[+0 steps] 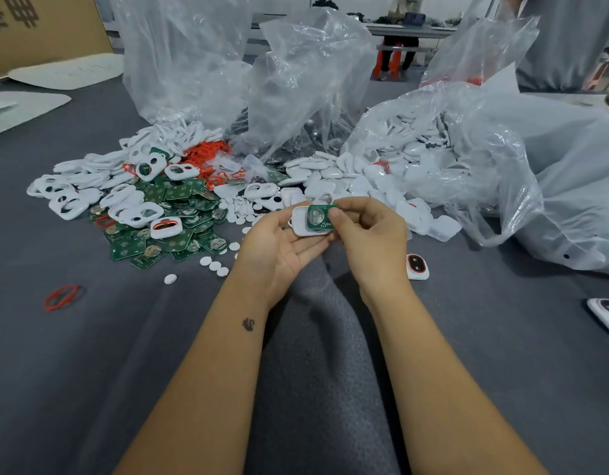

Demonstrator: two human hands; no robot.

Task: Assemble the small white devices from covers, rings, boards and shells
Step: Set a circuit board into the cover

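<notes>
Head view: left hand [279, 248] cradles white shell [301, 225], fingers curled under it. Right hand [368, 234] fingers pinch green board [318, 218] onto the shell, mid-table [90, 354]. Boards pile [179, 214], covers [90, 190] toward far left; finished device [416, 266] just right.

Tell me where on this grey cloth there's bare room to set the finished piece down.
Bare cloth lies near left, between the red ring and the left forearm, and near right, between the two finished devices. Farther back is crowded: green boards, white covers, shells and plastic bags.
</notes>
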